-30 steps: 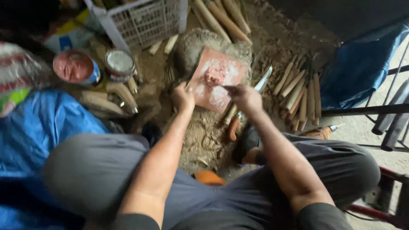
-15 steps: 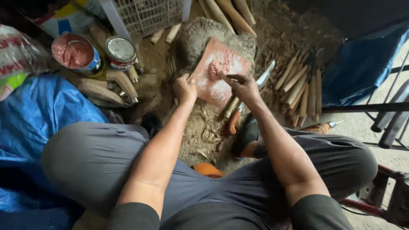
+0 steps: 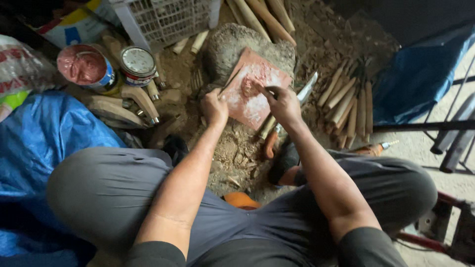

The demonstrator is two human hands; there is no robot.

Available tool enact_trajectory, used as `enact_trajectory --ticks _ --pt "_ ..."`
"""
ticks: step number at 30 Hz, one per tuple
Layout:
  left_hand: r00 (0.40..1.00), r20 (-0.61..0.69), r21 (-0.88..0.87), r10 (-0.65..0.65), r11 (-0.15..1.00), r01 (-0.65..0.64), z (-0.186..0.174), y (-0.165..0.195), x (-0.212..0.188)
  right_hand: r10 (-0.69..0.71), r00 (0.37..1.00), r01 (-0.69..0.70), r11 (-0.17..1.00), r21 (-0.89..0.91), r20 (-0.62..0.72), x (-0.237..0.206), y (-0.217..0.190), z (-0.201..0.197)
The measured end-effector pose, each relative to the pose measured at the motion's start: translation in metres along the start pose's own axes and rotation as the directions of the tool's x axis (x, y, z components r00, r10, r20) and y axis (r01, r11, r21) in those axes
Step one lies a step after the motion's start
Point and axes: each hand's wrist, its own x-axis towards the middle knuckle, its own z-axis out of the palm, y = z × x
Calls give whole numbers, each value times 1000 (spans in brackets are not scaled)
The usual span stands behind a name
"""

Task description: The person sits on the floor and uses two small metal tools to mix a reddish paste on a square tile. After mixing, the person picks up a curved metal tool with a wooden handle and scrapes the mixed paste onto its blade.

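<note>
Slab (image 3: pixel 255 94), reddish and flat, lies tilted on a grey stone (image 3: pixel 232 44) right in front of my knees, which puts it at a handy working height between both arms. My left hand (image 3: pixel 214 106) is curled shut against the slab's near-left edge, seemingly pinning it so it does not slide; a thin dark stick (image 3: pixel 228 82) runs up from that fist along the edge, though I cannot tell whether the fingers really clamp it. My right hand (image 3: pixel 283 103) sits over the slab's right side, fingers pinched tight around a small tool whose tip touches a dark red patch in the slab's middle; the tool itself is too hidden to name. A knife (image 3: pixel 292 106) lies under that hand, just off the slab. Wooden handles (image 3: pixel 346 101) are lined up to the right, within reach, and two tins (image 3: pixel 111 66) stand to the left beside a white crate (image 3: pixel 166 17).
</note>
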Motion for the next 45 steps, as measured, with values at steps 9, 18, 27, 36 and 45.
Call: enact_trajectory --ticks 9,18,27,36,45 --pt "999 -33 -8 -34 999 34 1 0 3 -84 996 89 979 -186 33 3 -25 25" --pt "1000 -14 9 -20 1000 20 -3 0 1 428 876 -447 894 39 224 -13 -16 -9" --pt "999 13 -6 -31 1000 31 -5 4 1 -65 988 55 996 -75 -142 -11 -3 -20" --pt "1000 -15 -14 27 1000 -27 -4 7 1 -116 988 76 941 -329 -104 -30 5 31" --pt "999 33 31 -25 999 24 0 6 9 362 896 -442 778 447 257 -31 0 49"
